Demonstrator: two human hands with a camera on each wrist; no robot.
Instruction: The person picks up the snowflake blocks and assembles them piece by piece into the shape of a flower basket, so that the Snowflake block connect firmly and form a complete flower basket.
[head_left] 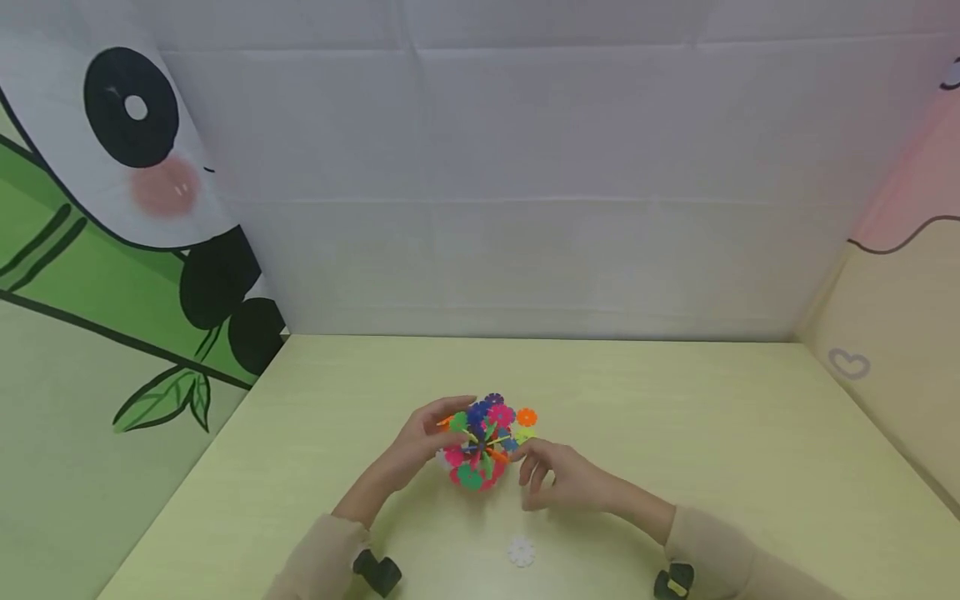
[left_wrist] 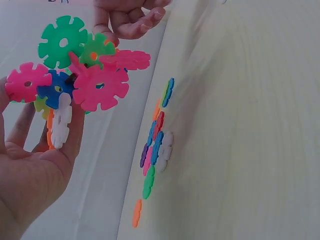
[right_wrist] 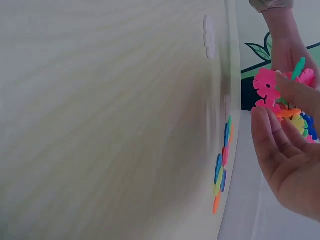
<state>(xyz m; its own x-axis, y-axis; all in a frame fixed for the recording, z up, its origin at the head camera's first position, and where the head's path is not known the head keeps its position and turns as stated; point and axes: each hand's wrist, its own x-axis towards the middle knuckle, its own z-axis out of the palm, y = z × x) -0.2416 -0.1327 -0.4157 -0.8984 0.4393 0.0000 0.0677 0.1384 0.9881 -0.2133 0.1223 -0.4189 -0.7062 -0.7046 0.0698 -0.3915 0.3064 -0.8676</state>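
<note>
My left hand point(head_left: 411, 446) holds a ball-like cluster of joined snowflake discs point(head_left: 470, 477), notched plastic pieces in pink, green, blue, orange and other colours. Fingers support it from behind and below in the left wrist view, where a white disc point(left_wrist: 61, 122) stands by the fingers. To the cluster's right is my right hand point(head_left: 562, 477), its fingers loosely bent and the index fingertip right at the cluster's edge. Nothing shows between the fingers of that right hand point(left_wrist: 132, 20) in the left wrist view. The cluster hangs above the table.
A loose white disc point(head_left: 521, 551) lies on the pale table point(head_left: 675, 417) nearer to me. Several loose coloured discs, among them an orange one point(head_left: 527, 417), lie beyond the cluster, partly hidden by it. A white cloth wall point(head_left: 525, 208) closes the table's far edge.
</note>
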